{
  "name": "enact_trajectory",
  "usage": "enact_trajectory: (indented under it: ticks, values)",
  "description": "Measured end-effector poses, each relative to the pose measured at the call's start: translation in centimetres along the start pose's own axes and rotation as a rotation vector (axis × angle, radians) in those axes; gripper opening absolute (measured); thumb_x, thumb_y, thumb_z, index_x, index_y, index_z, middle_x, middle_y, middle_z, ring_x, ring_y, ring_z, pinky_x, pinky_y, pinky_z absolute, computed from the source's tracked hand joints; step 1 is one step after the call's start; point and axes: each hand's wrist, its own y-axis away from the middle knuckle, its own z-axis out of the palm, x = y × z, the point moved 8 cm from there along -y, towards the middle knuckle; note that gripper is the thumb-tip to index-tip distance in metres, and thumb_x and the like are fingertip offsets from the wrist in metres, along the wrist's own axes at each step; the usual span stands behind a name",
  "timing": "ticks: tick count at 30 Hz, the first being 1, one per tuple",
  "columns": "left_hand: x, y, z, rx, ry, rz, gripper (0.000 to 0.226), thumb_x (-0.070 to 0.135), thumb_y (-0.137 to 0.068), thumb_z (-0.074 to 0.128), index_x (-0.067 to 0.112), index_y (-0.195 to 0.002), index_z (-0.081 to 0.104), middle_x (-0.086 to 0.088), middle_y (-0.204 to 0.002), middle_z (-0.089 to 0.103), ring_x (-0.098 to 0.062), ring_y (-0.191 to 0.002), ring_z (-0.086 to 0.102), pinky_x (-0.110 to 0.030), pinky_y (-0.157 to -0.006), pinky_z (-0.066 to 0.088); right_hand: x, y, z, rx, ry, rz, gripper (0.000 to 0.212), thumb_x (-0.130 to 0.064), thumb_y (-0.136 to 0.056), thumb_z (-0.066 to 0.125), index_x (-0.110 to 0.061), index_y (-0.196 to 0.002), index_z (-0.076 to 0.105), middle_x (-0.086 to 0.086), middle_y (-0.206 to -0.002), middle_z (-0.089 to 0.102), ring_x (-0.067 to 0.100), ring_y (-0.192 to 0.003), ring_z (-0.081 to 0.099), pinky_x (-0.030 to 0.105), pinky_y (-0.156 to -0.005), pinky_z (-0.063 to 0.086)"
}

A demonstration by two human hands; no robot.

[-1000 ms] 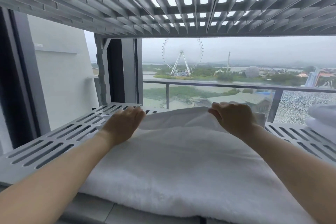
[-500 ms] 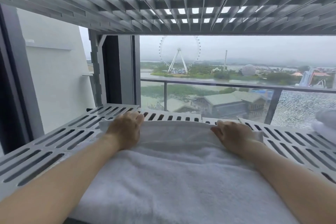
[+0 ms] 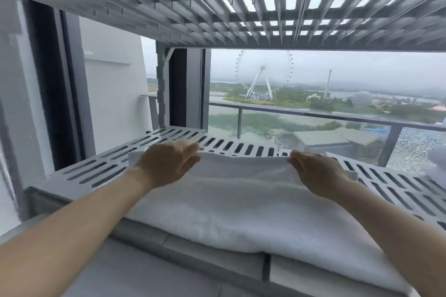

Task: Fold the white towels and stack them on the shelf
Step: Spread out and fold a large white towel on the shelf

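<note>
Left hand (image 3: pixel 166 164) and right hand (image 3: pixel 316 171), fingers (image 3: pixel 189 152) curled, pinch white towel (image 3: pixel 241 205) at its 12 o'clock edge, running 9-to-3 across shelf (image 3: pixel 96 171).

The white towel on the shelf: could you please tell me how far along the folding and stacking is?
Done: some white fabric, likely folded towels, sits at the right edge of the shelf. In hand: the left hand and right hand pinch the far edge of a towel lying on the shelf. Left: finishing its fold and stacking it.
</note>
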Motion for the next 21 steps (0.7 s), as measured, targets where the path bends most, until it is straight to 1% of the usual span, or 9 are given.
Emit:
enact_trajectory:
  ticks: [3, 6, 9, 12, 13, 14, 16, 19, 21]
  values:
    - [-0.6, 2.5, -2.3, -0.038, 0.031, -0.093, 0.031, 0.045, -0.091, 0.045, 0.014, -0.095, 0.051, -0.003, -0.081, 0.061, -0.026, -0.063, 0.061, -0.029, -0.053, 0.046, -2.9, 2.1, -1.6, -0.031, -0.097, 0.020, 0.023, -0.036, -0.098, 0.030, -0.024, -0.080, 0.037, 0.003, -0.090, 0.062, 0.029, -0.086, 0.058, 0.032, -0.063, 0.031]
    - [-0.4, 5.6, -5.9, -0.014, 0.021, -0.114, 0.034, 0.047, -0.092, 0.038, 0.016, -0.093, 0.051, -0.002, -0.083, 0.061, -0.023, -0.064, 0.061, -0.032, -0.054, 0.051, -7.1, 4.2, -4.7, 0.049, -0.143, 0.034, 0.023, -0.035, -0.099, 0.028, -0.023, -0.085, 0.042, 0.002, -0.089, 0.059, 0.027, -0.084, 0.057, 0.032, -0.064, 0.029]
    - [-0.4, 9.1, -10.5, 0.049, 0.015, -0.141, 0.034, 0.048, -0.092, 0.034, 0.018, -0.088, 0.050, 0.001, -0.076, 0.056, -0.022, -0.059, 0.058, -0.027, -0.047, 0.043, -12.4, 6.6, -7.9, 0.160, -0.241, 0.013, 0.027, -0.032, -0.099, 0.029, -0.018, -0.088, 0.049, 0.001, -0.088, 0.056, 0.025, -0.081, 0.055, 0.033, -0.065, 0.034]
    - [-0.5, 13.2, -15.8, 0.106, -0.033, -0.170, 0.032, 0.046, -0.092, 0.034, 0.020, -0.086, 0.051, 0.002, -0.071, 0.053, -0.020, -0.053, 0.055, -0.017, -0.043, 0.022, -18.0, 9.2, -9.8, 0.176, -0.358, -0.013, 0.027, -0.026, -0.098, 0.031, -0.010, -0.085, 0.049, 0.007, -0.087, 0.056, 0.027, -0.082, 0.053, 0.037, -0.072, 0.039]
    - [-0.4, 14.6, -17.4, 0.114, -0.031, -0.176, 0.032, 0.045, -0.092, 0.033, 0.020, -0.086, 0.052, 0.001, -0.071, 0.054, -0.021, -0.052, 0.055, -0.016, -0.044, 0.019, -20.1, 10.2, -10.3, 0.177, -0.390, -0.032, 0.027, -0.024, -0.098, 0.031, -0.009, -0.084, 0.049, 0.007, -0.084, 0.055, 0.028, -0.081, 0.052, 0.038, -0.073, 0.039]
    - [-0.4, 16.0, -18.9, 0.117, -0.026, -0.177, 0.033, 0.044, -0.091, 0.031, 0.020, -0.087, 0.053, 0.001, -0.071, 0.055, -0.022, -0.051, 0.055, -0.016, -0.044, 0.018, -22.2, 11.3, -10.9, 0.183, -0.415, -0.053, 0.027, -0.023, -0.098, 0.031, -0.009, -0.084, 0.048, 0.007, -0.082, 0.053, 0.028, -0.079, 0.052, 0.040, -0.073, 0.040]
    - [-0.3, 18.9, -21.6, 0.113, -0.014, -0.189, 0.036, 0.045, -0.091, 0.029, 0.019, -0.089, 0.054, 0.000, -0.071, 0.056, -0.023, -0.051, 0.056, -0.018, -0.044, 0.024, -26.3, 13.5, -12.3, 0.214, -0.450, -0.102, 0.028, -0.023, -0.098, 0.031, -0.007, -0.084, 0.049, 0.008, -0.081, 0.054, 0.028, -0.076, 0.052, 0.042, -0.071, 0.041]
    - [-0.8, 23.3, -25.0, 0.102, -0.010, -0.242, 0.034, 0.044, -0.092, 0.031, 0.020, -0.090, 0.055, 0.001, -0.073, 0.057, -0.021, -0.054, 0.055, -0.020, -0.047, 0.029, -30.8, 16.0, -15.2, 0.292, -0.514, -0.129, 0.024, -0.025, -0.099, 0.032, -0.014, -0.081, 0.046, 0.000, -0.076, 0.051, 0.021, -0.069, 0.047, 0.034, -0.063, 0.034]
    - [-1.3, 26.3, -26.8, 0.074, -0.018, -0.280, 0.028, 0.041, -0.093, 0.035, 0.021, -0.089, 0.054, 0.004, -0.072, 0.054, -0.020, -0.054, 0.054, -0.019, -0.047, 0.029, -33.4, 17.4, -16.8, 0.314, -0.533, -0.136, 0.023, -0.026, -0.099, 0.033, -0.019, -0.078, 0.040, -0.005, -0.072, 0.045, 0.019, -0.065, 0.043, 0.031, -0.060, 0.029]
